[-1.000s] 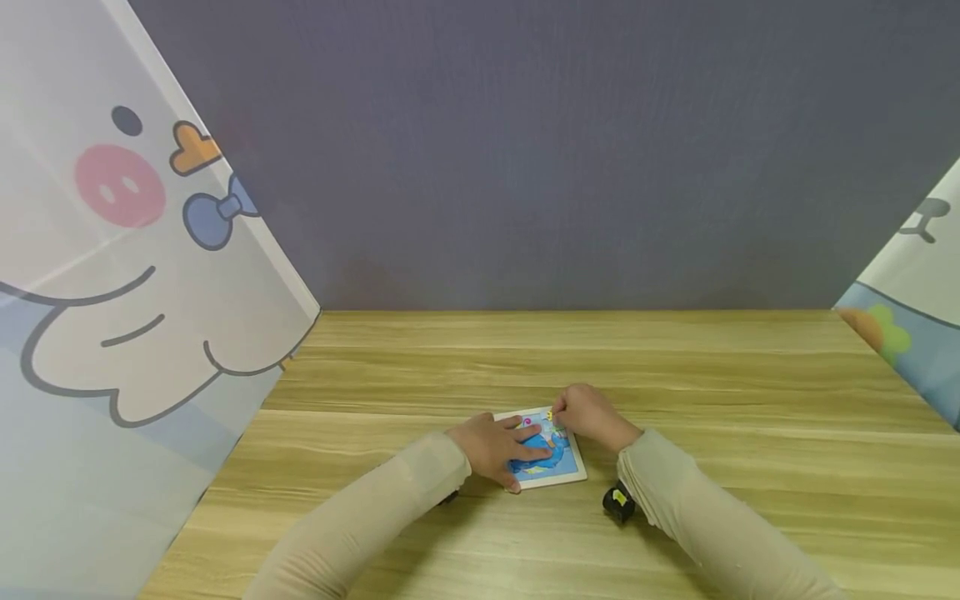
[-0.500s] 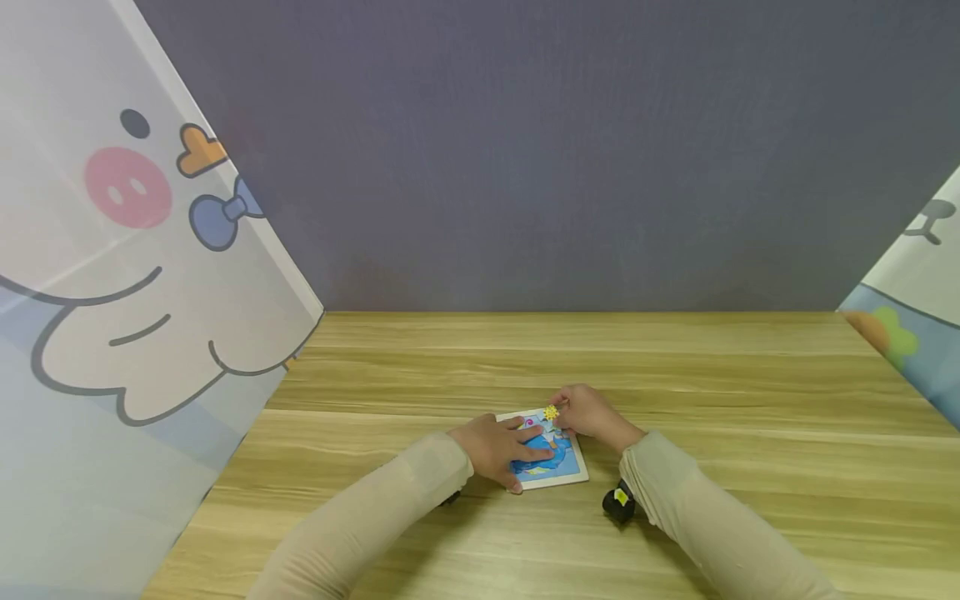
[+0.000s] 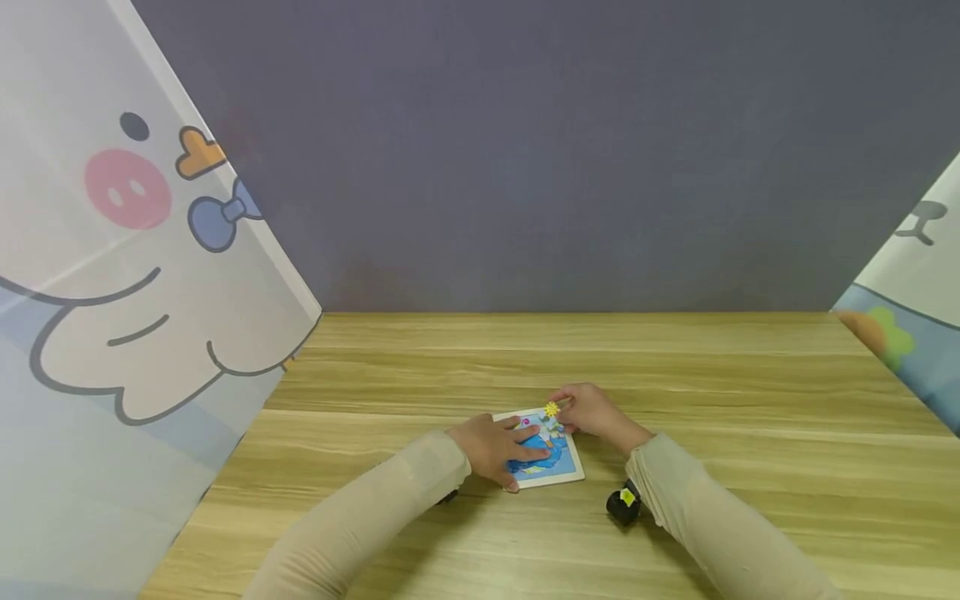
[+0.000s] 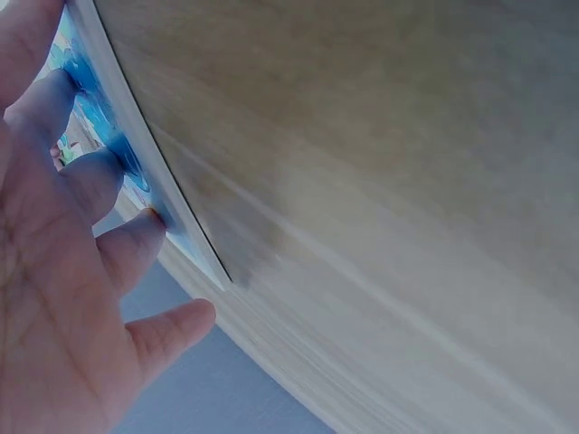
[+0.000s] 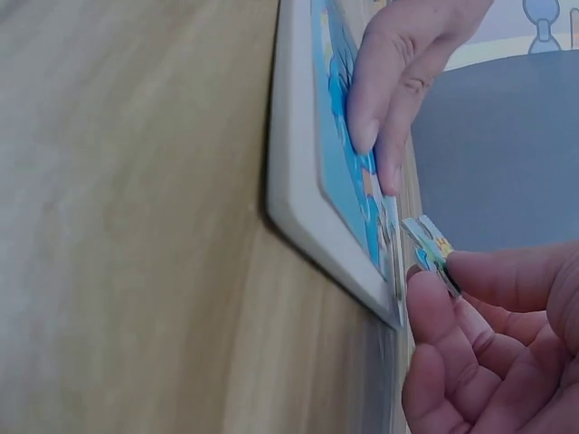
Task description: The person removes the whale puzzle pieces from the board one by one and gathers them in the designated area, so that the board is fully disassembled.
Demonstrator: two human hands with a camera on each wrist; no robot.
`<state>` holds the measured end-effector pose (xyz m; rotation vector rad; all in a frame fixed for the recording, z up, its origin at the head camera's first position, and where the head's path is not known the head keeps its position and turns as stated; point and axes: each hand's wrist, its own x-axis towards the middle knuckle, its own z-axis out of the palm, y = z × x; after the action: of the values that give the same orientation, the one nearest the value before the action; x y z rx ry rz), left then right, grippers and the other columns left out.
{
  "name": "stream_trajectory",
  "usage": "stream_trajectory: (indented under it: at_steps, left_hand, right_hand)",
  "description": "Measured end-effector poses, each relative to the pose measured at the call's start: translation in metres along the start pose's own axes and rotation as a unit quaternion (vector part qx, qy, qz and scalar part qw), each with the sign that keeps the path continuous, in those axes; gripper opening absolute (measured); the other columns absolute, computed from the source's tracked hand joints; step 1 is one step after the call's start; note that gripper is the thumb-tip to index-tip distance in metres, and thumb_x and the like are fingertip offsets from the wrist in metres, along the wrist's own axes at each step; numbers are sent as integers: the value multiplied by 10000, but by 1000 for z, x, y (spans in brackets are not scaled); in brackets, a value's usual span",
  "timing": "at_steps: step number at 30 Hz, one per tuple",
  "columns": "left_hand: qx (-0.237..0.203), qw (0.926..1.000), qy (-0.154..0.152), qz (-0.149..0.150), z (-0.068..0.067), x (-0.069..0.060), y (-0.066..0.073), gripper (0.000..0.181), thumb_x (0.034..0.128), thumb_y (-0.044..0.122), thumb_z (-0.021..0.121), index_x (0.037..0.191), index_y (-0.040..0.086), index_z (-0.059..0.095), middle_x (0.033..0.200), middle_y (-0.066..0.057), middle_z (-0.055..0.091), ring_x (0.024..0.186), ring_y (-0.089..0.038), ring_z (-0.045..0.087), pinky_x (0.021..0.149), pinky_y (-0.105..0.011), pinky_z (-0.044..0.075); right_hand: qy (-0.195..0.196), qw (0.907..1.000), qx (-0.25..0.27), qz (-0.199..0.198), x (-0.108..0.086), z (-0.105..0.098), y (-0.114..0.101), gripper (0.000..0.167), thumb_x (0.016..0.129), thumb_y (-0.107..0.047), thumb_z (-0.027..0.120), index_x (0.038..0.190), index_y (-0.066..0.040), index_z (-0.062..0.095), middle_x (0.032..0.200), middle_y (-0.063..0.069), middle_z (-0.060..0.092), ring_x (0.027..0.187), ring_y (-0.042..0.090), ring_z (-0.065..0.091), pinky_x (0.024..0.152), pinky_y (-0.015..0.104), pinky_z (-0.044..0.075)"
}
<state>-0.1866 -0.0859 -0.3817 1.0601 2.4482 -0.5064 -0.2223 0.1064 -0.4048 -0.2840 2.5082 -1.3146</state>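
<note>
A small jigsaw puzzle in a pale frame (image 3: 562, 480) lies on the table, its picture mostly blue. My left hand (image 3: 487, 450) rests on it from the left, fingers spread over the pieces; the left wrist view shows these fingertips (image 4: 137, 237) against the puzzle. Above the far right corner, my right hand (image 3: 592, 412) pinches a puzzle piece (image 3: 552, 409) printed with a yellow sun. In the right wrist view this puzzle piece (image 5: 429, 244) is tilted between thumb and finger, just off the board. My left hand covers part of the picture.
The wood-grain table (image 3: 750, 400) reaches back to a dark grey panel (image 3: 570, 167). Printed cartoon panels stand at left (image 3: 150, 333) and right (image 3: 930, 333). A black wrist device (image 3: 623, 505) hangs under the right sleeve.
The right hand's fingers have drawn the sun piece up from the board's far right corner, bringing its yellow sun into full view. The left hand stays in place on the puzzle.
</note>
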Motion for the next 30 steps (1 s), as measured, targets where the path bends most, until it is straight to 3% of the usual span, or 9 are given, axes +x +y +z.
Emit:
stream_trajectory:
  at_steps: [6, 14, 30]
  left_hand:
    - [112, 9999, 54, 11, 1, -3, 2, 699, 874, 606, 517, 1491, 473, 217, 1583, 119, 129, 1439, -175, 172, 1079, -449, 321]
    - [208, 9997, 136, 73, 2, -3, 2, 687, 884, 604, 493, 1495, 464, 211, 1583, 102, 145, 1432, -199, 198, 1061, -427, 353]
    - [125, 9992, 210, 320, 6, -5, -2, 639, 913, 573, 452, 1498, 431, 237, 1582, 53, 166, 1432, -258, 194, 1076, -443, 328]
  right_hand:
    - [61, 9992, 384, 12, -4, -6, 6, 333, 839, 85, 575, 1168, 136, 590, 780, 107, 639, 600, 141, 593, 558, 276, 515]
    - [116, 9983, 573, -51, -14, -24, 13, 334, 843, 100, 560, 1170, 169, 559, 801, 134, 650, 609, 146, 602, 565, 293, 517]
    - [444, 9965, 661, 238, -34, -67, 36, 388, 862, 94, 553, 1230, 198, 490, 876, 153, 643, 650, 111, 609, 617, 261, 548]
